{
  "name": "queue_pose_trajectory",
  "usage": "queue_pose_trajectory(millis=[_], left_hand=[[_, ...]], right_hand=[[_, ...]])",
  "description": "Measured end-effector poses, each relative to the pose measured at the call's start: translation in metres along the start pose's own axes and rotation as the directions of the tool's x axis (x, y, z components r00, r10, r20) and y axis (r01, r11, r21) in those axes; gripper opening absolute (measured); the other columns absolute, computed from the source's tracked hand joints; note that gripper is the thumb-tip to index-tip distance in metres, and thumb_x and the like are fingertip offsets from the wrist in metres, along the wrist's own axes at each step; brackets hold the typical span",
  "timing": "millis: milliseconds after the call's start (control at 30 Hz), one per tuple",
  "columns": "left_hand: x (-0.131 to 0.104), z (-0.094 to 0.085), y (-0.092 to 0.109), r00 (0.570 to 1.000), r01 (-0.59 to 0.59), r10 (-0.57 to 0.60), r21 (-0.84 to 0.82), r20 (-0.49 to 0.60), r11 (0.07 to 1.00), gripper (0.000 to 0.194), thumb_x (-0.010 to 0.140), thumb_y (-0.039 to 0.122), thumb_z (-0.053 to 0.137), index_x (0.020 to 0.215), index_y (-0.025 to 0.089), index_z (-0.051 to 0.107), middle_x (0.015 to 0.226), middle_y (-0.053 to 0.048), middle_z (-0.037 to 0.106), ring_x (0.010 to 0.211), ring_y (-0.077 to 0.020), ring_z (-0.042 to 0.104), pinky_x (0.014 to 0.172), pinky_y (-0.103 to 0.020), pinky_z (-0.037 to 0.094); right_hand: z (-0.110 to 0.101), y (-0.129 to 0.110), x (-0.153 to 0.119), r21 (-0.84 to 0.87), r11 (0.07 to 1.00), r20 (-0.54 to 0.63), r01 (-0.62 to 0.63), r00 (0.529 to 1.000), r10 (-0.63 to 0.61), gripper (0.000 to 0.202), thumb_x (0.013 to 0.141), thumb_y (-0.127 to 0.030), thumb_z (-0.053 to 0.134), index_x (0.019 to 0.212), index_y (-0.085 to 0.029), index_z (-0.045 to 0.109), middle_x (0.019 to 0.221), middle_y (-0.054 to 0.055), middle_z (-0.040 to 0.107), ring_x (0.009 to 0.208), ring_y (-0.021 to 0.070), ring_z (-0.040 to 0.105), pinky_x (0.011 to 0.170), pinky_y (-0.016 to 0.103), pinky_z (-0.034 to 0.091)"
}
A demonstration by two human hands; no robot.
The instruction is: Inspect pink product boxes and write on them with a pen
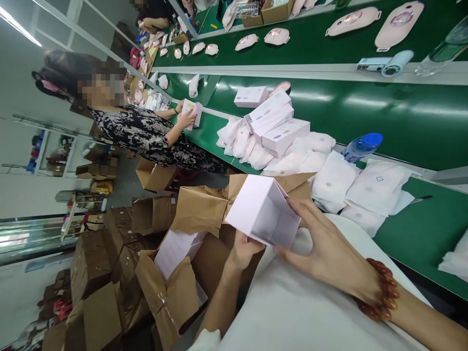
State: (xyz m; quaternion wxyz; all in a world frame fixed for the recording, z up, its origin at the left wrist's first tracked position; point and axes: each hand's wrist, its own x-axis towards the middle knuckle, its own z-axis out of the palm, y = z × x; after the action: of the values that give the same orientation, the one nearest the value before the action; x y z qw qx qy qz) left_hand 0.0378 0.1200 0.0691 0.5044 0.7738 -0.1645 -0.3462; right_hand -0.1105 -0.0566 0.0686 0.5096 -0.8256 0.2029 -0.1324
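Note:
A white-pink cardboard box is held up in front of me, its open end facing right and nothing visible in the part of the inside that shows. My left hand is closed around its lower side, with the fingers partly hidden beneath it. At the open end my right hand, wearing a beaded bracelet, grips the rim between fingers and thumb. Just behind the box is an open brown carton with more white boxes in it.
White-wrapped items and closed boxes lie on the green workbench, beside a blue-capped bottle. Pink devices line the far belt. A co-worker holds another box. Stacked cartons fill the left.

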Motion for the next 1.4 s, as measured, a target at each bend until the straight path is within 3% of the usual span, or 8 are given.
queue_pose_trajectory(millis=[67, 133, 233, 300, 433, 633, 1100, 1400], left_hand=[[-0.010, 0.005, 0.007, 0.999, -0.036, 0.038, -0.060, 0.024, 0.998, 0.086, 0.081, 0.075, 0.086, 0.149, 0.029, 0.060, 0.121, -0.011, 0.076, 0.118, -0.0333, 0.075, 0.102, -0.052, 0.066], [-0.019, 0.010, 0.018, 0.997, -0.082, 0.082, -0.078, -0.008, 0.994, 0.094, 0.091, 0.059, 0.083, 0.167, 0.035, 0.035, 0.144, -0.012, 0.068, 0.132, -0.0291, 0.070, 0.111, -0.048, 0.062], [-0.026, 0.019, 0.031, 0.988, -0.120, 0.119, -0.007, -0.094, 0.993, 0.119, 0.090, 0.030, 0.083, 0.174, 0.038, 0.000, 0.149, -0.014, 0.063, 0.124, -0.0250, 0.072, 0.108, -0.045, 0.063], [-0.027, 0.025, 0.035, 0.976, -0.131, 0.140, 0.065, -0.164, 0.989, 0.132, 0.081, 0.017, 0.084, 0.174, 0.038, -0.009, 0.150, -0.015, 0.060, 0.122, -0.0254, 0.073, 0.106, -0.044, 0.064], [-0.029, 0.030, 0.038, 0.959, -0.122, 0.161, 0.172, -0.232, 0.977, 0.122, 0.072, 0.008, 0.080, 0.171, 0.035, 0.014, 0.157, -0.017, 0.054, 0.129, -0.0284, 0.069, 0.106, -0.041, 0.063], [-0.027, 0.029, 0.044, 0.967, -0.117, 0.154, 0.180, -0.205, 0.977, 0.111, 0.070, 0.007, 0.077, 0.164, 0.033, 0.024, 0.140, -0.012, 0.064, 0.111, -0.0248, 0.072, 0.090, -0.034, 0.064], [-0.028, 0.029, 0.034, 0.954, -0.182, 0.216, 0.170, -0.210, 0.968, 0.105, 0.070, 0.007, 0.073, 0.159, 0.034, 0.024, 0.148, -0.012, 0.057, 0.117, -0.0220, 0.069, 0.092, -0.031, 0.063], [-0.028, 0.029, 0.028, 0.954, -0.178, 0.205, 0.134, -0.220, 0.975, 0.101, 0.070, 0.008, 0.072, 0.156, 0.037, 0.027, 0.144, -0.009, 0.057, 0.112, -0.0190, 0.070, 0.086, -0.027, 0.062]], right_hand=[[0.002, 0.004, 0.003, 0.015, 1.000, -0.025, -0.026, 0.999, 0.027, 0.067, 0.096, -0.051, 0.073, 0.153, -0.020, 0.055, 0.139, 0.015, 0.070, 0.120, 0.0329, 0.075, 0.093, 0.047, 0.070], [0.004, 0.005, 0.005, -0.006, 0.999, -0.044, -0.038, 0.998, 0.038, 0.069, 0.095, -0.052, 0.076, 0.153, -0.021, 0.055, 0.130, 0.014, 0.071, 0.113, 0.0324, 0.076, 0.087, 0.045, 0.069], [0.009, 0.004, 0.007, -0.055, 0.997, -0.022, -0.056, 0.998, 0.054, 0.082, 0.088, -0.060, 0.082, 0.155, -0.022, 0.053, 0.125, 0.013, 0.069, 0.106, 0.0332, 0.076, 0.075, 0.043, 0.067], [0.013, 0.003, 0.008, -0.072, 0.995, -0.001, -0.065, 0.998, 0.065, 0.082, 0.087, -0.063, 0.082, 0.153, -0.021, 0.054, 0.126, 0.014, 0.068, 0.105, 0.0340, 0.075, 0.069, 0.042, 0.065], [0.021, 0.006, 0.008, -0.049, 0.994, 0.043, -0.096, 0.994, 0.098, 0.077, 0.086, -0.061, 0.083, 0.147, -0.021, 0.057, 0.126, 0.014, 0.068, 0.109, 0.0351, 0.075, 0.070, 0.042, 0.064], [0.028, 0.014, 0.006, -0.091, 0.993, 0.039, -0.080, 0.996, 0.084, 0.080, 0.085, -0.059, 0.085, 0.147, -0.017, 0.054, 0.124, 0.015, 0.068, 0.110, 0.0358, 0.074, 0.075, 0.044, 0.065], [0.034, 0.009, 0.002, -0.111, 0.991, 0.033, -0.081, 0.996, 0.085, 0.086, 0.086, -0.072, 0.079, 0.149, -0.020, 0.053, 0.124, 0.016, 0.066, 0.117, 0.0400, 0.071, 0.080, 0.050, 0.066], [0.033, 0.011, 0.004, -0.088, 0.988, 0.091, -0.125, 0.987, 0.133, 0.086, 0.082, -0.067, 0.084, 0.149, -0.020, 0.055, 0.126, 0.016, 0.067, 0.122, 0.0410, 0.070, 0.085, 0.052, 0.066]])
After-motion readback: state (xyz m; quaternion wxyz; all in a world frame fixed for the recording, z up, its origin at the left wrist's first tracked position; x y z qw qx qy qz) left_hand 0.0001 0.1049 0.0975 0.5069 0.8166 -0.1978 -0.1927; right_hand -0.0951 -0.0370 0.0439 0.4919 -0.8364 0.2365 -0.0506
